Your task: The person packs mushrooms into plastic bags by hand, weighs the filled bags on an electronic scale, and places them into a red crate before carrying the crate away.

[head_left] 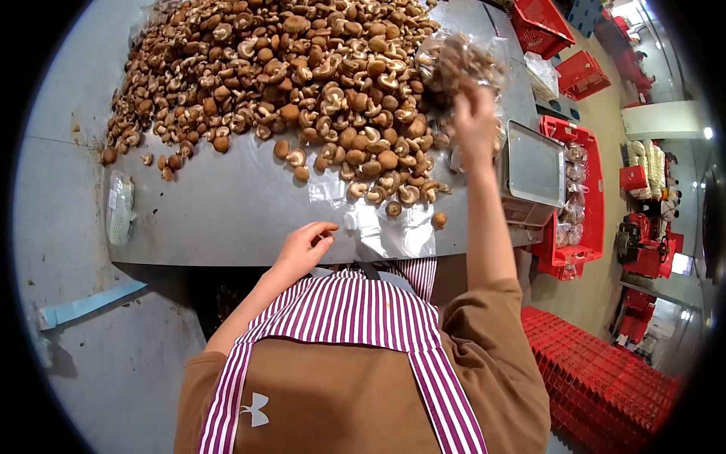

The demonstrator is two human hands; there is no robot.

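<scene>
My right hand (476, 125) is stretched out to the right side of the mushroom pile, smeared by motion. Its fingers are at a clear plastic bag of mushrooms (463, 64), which is blurred along with the hand, so it appears to be gripped. More bagged mushrooms are partly hidden beneath that hand. My left hand (306, 246) hovers by the table's front edge, fingers loosely bent, thumb apart, holding nothing. Just right of it lie flat clear plastic bags (393, 231). Loose brown mushrooms (287, 68) are heaped across the grey table (204, 219).
A metal scale (535, 163) stands at the table's right edge. Beyond it a red crate (590, 204) holds several bagged mushrooms. Stacked red crates (597, 371) are at lower right, and more red crates (582, 76) at upper right. A clear packet (119, 208) lies at the left.
</scene>
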